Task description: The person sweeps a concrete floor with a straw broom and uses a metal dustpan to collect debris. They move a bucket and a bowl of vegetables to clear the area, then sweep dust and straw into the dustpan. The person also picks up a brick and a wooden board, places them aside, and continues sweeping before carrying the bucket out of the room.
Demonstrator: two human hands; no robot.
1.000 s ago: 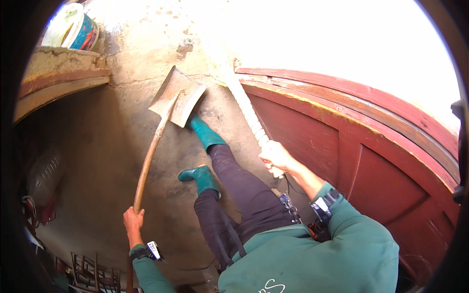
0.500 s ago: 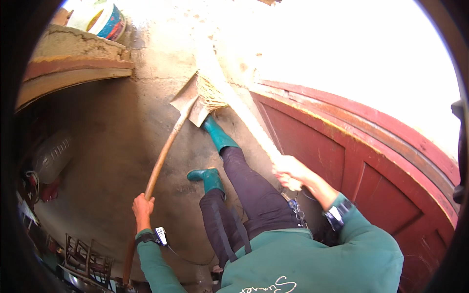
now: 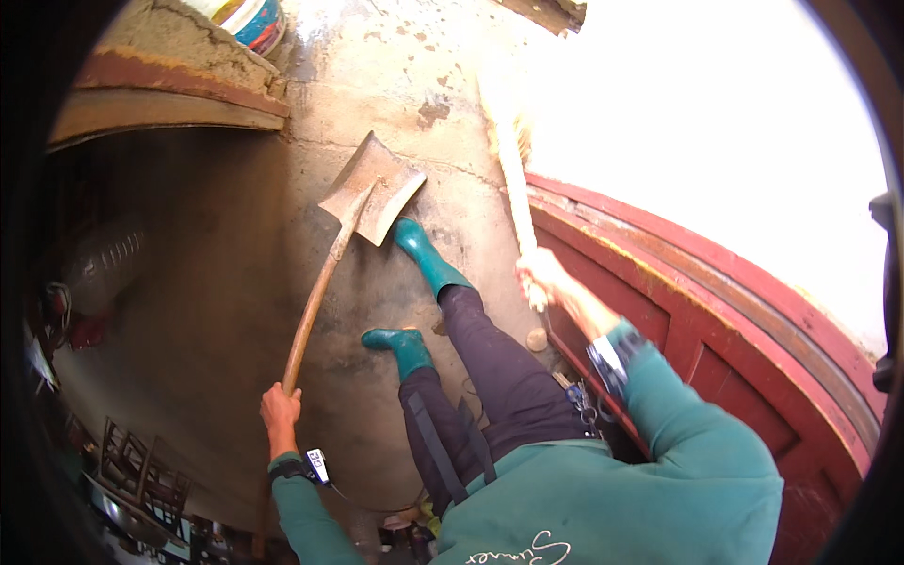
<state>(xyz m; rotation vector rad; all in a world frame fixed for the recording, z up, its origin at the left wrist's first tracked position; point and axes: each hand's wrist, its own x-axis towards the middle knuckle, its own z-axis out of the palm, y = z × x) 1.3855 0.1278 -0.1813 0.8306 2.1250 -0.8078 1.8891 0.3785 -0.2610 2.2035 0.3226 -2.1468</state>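
Observation:
My left hand [image 3: 281,411] is wrapped round the wooden handle of a shovel [image 3: 315,306]. Its square metal blade lies on the concrete floor ahead of my forward boot, and little if anything shows on it. In my right hand [image 3: 548,275] is the pale handle of a broom [image 3: 515,188], its fingers closed near the upper end. The broom slants away toward the bright doorway, where glare washes out most of its bristle head. Both arms are held apart, with the broom to the right of the shovel blade.
A red panelled door [image 3: 650,330] runs along my right. At the far left, a wall end with a wooden sill [image 3: 179,104] juts out, and a colourful bucket [image 3: 259,24] stands beyond it. Small wooden chairs [image 3: 141,476] sit at the lower left. My green boots [image 3: 428,259] are on the floor.
The broom's bristles have left the shovel blade and swung right toward the doorway, with my right hand a little higher. The shovel blade stays near the same spot, now uncovered.

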